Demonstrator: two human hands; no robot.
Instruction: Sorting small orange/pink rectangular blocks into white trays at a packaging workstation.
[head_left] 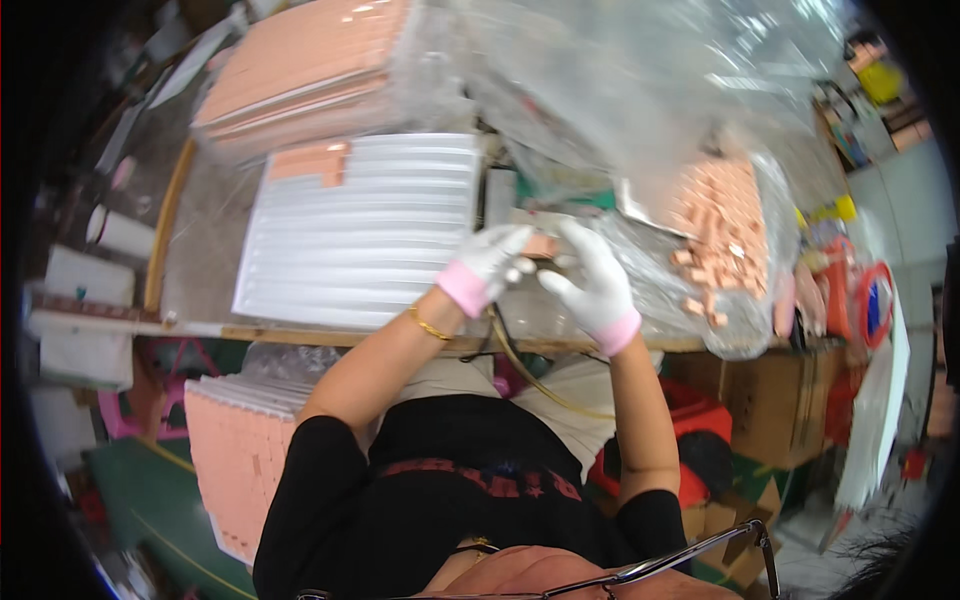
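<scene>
Both my hands wear white gloves with pink cuffs and meet over the near part of the table. My left hand (487, 266) is closed, its fingertips at the left end of a small salmon-coloured block (541, 246). My right hand (598, 282) is just right of that block, thumb and forefinger apart and nothing visible between them. Left of my hands lies a white ribbed tray (360, 235), with a few salmon-coloured blocks (315, 160) at its far left corner. A heap of similar loose blocks (725, 225) is to the right, on clear plastic.
A stack of filled salmon-coloured trays (305, 65) stands at the back left. Crumpled clear plastic sheeting (620, 70) covers the back. More stacked trays (240, 450) stand below the table's wooden front edge (270, 335). A cardboard box (775, 405) is below right.
</scene>
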